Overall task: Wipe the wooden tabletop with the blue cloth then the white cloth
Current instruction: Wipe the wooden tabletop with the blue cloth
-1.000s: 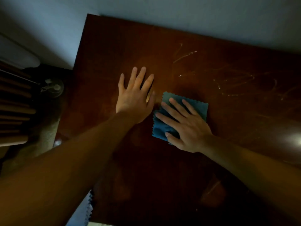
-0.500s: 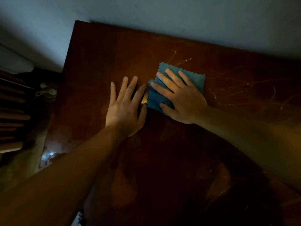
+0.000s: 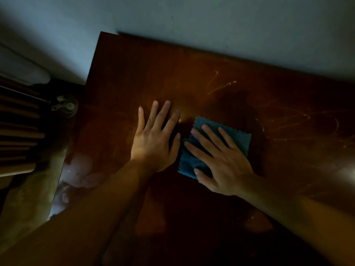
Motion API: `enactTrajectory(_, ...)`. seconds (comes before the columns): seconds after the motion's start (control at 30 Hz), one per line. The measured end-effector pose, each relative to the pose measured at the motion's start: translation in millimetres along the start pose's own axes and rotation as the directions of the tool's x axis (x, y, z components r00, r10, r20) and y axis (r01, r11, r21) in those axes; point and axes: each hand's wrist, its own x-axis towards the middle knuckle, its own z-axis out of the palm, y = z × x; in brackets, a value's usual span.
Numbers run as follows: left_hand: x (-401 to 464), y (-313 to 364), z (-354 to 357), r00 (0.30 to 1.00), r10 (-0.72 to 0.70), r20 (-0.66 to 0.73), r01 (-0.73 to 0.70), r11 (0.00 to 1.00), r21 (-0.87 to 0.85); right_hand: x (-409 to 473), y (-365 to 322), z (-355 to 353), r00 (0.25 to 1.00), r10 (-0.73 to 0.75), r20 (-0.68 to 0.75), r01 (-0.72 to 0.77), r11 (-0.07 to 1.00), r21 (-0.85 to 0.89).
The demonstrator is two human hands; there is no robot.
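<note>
A dark reddish wooden tabletop (image 3: 211, 77) fills most of the head view, with pale scratch marks on its right part. A folded blue cloth (image 3: 236, 138) with zigzag edges lies flat near the middle. My right hand (image 3: 221, 160) presses down on it with straight, spread fingers. My left hand (image 3: 155, 139) lies flat on the bare wood just left of the cloth, fingers straight, thumb near the cloth's edge. The white cloth is not in view.
The table's far edge meets a pale wall (image 3: 211, 22). Beyond the left edge stand wooden slats (image 3: 17, 131) and a small fan (image 3: 66, 106) on the dim floor. A pale patch (image 3: 80, 169) shows by the table's left edge.
My right hand slid the blue cloth away toward the wall, then back toward me. My left hand stayed flat on the wood beside it.
</note>
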Motion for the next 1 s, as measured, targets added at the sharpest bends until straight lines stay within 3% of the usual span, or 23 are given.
enactTrajectory(0.13,0,2,0,1.0,0.007,-0.019,-0.007,1.0,-0.018,18,17,-5,1.0,-0.01,0.016,0.01,1.0,-0.02)
enactTrajectory(0.23,0,1,0,1.0,0.01,-0.025,-0.01,1.0,-0.003,48,41,-13,0.997,0.076,0.016,-0.076,0.996,-0.043)
enactTrajectory(0.33,-1,-1,1,0.999,0.013,-0.04,-0.013,1.0,-0.002,76,62,-19,0.985,0.157,-0.07,-0.161,0.985,-0.056)
enactTrajectory(0.5,0,1,-1,0.999,0.007,-0.031,-0.007,1.0,0.001,88,71,-16,0.976,0.131,-0.172,-0.143,0.988,-0.063)
enactTrajectory(0.83,-1,1,0,0.997,-0.006,-0.074,0.002,0.999,-0.047,76,60,-16,0.97,0.147,-0.193,-0.154,0.988,-0.023)
enactTrajectory(1.0,1,-1,2,0.997,-0.008,-0.082,0.004,0.998,-0.057,50,36,-7,0.981,0.076,-0.18,-0.083,0.996,-0.029)
